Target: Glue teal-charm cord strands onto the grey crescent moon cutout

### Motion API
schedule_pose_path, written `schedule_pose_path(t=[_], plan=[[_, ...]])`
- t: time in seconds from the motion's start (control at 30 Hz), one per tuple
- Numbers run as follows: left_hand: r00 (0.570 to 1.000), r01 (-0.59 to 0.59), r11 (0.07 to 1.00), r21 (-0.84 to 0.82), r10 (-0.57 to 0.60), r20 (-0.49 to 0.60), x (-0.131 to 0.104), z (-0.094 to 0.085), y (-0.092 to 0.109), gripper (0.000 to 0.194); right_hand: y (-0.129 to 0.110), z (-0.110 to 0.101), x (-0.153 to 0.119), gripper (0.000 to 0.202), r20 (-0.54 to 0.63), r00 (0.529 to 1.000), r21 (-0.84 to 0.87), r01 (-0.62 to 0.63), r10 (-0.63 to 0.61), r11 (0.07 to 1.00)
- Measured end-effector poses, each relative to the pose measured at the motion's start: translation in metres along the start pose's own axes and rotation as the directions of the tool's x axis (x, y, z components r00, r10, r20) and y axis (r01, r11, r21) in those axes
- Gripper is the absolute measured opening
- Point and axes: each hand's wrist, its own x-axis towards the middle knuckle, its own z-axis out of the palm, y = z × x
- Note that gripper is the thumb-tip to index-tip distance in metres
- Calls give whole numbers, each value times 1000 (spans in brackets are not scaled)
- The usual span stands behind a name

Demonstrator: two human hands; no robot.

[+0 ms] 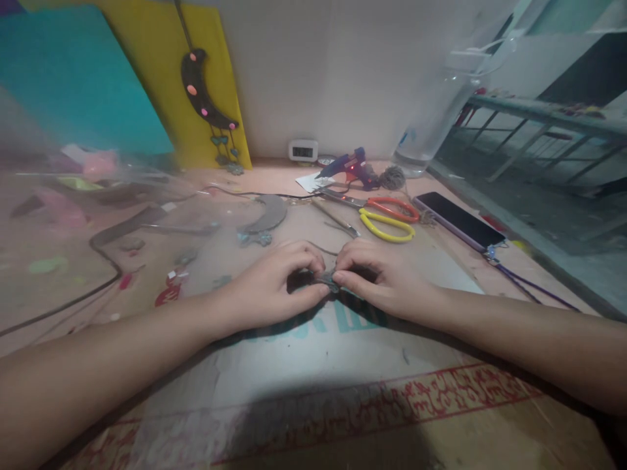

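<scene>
My left hand (284, 284) and my right hand (375, 277) meet at the middle of the table. Between their thumbs and fingertips they pinch a small grey-green piece (332, 281), mostly covered by the fingers, so its exact kind does not show. Just beyond my left hand lies a grey crescent moon cutout (268, 214) with small bluish pieces (255, 238) at its lower end. A thin brush-like tool (336, 217) and scissors (386, 228) with one yellow and one orange handle rest past my right hand.
A purple glue gun (353, 171) with a lit red light stands at the back near a small digital clock (303, 151). A phone (459, 220) lies right, by a clear plastic container (416, 140). A decorated dark moon (200, 91) hangs on yellow card (147, 39); scraps and plastic clutter the left.
</scene>
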Motion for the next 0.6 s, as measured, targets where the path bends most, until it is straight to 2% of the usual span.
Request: schedule_pose_path(t=[0.17, 0.37, 0.6], plan=[[999, 33, 999, -21, -33, -8, 1, 0, 0, 11, 2, -3, 0, 38, -2, 1000, 49, 11, -11, 999], [998, 60, 998, -21, -60, -26, 2, -1, -2, 14, 2, -2, -1, 17, 10, 1000, 62, -28, 27, 998], [999, 33, 999, -16, -34, -28, 0, 0, -3, 14, 2, 0, -1, 13, -23, 999, 56, -32, 34, 998]])
